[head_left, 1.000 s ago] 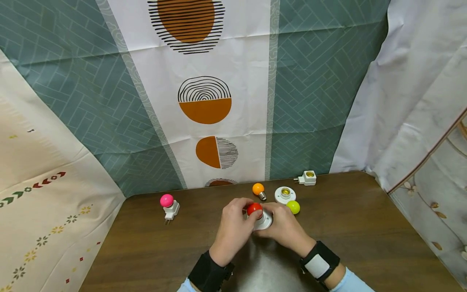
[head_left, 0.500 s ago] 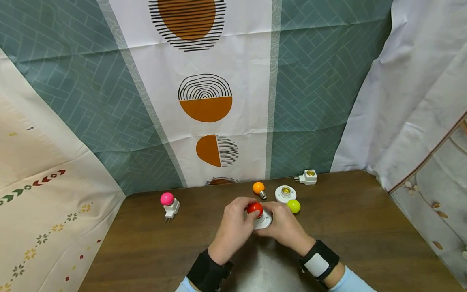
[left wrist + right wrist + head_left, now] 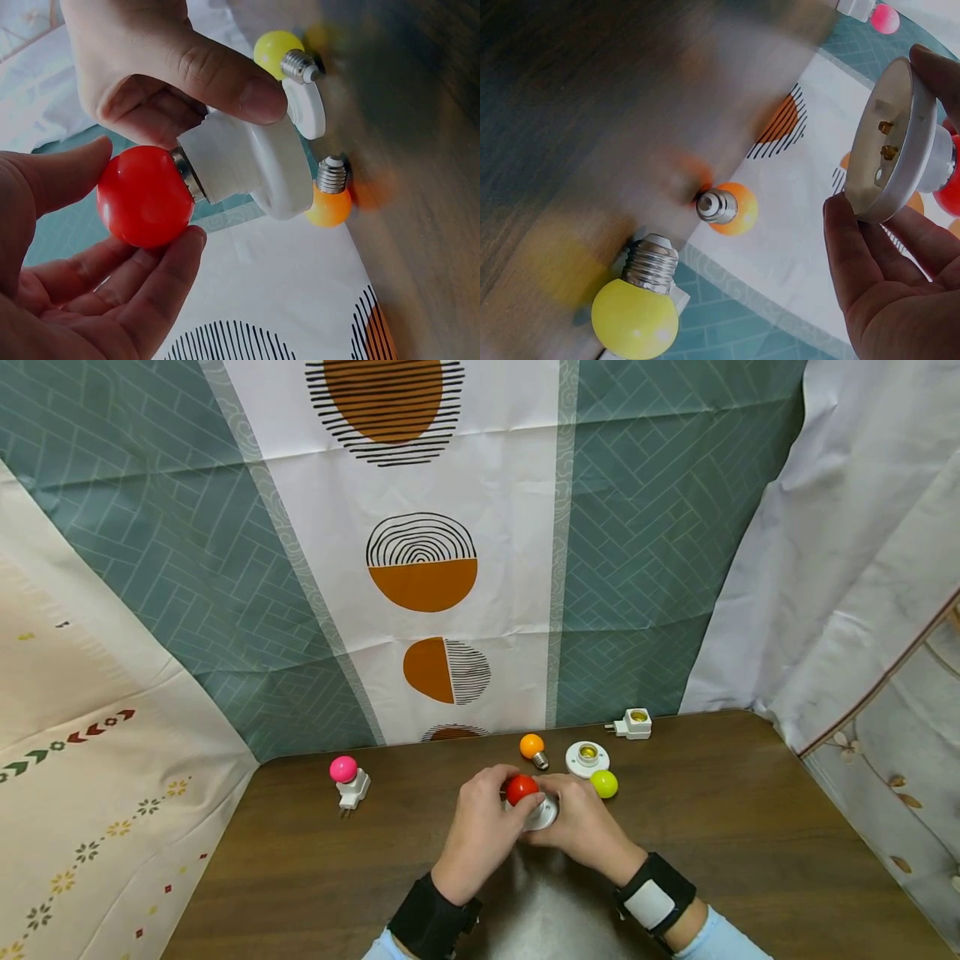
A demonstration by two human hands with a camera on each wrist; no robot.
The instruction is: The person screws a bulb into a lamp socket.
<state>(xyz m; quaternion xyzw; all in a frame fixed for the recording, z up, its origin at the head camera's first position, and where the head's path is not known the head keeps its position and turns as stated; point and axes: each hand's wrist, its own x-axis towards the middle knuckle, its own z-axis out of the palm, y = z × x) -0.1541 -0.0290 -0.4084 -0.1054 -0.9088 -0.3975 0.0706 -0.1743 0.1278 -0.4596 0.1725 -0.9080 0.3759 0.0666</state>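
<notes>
Pinching the red bulb (image 3: 144,196), the left hand (image 3: 480,822) has thumb and fingertips on opposite sides of it. Right hand (image 3: 583,828): fingers and thumb clamped on a white round socket (image 3: 259,161). Bulb's metal collar shows at the socket's mouth, between both hands' fingers. Beyond the right fingers: orange bulb (image 3: 532,746), second round socket (image 3: 573,767), yellow bulb (image 3: 603,784).

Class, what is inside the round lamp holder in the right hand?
The hollow back of the lamp holder shows two brass-coloured fittings. At its mouth, the red bulb shows a band of metal base; anything deeper is covered.
</notes>
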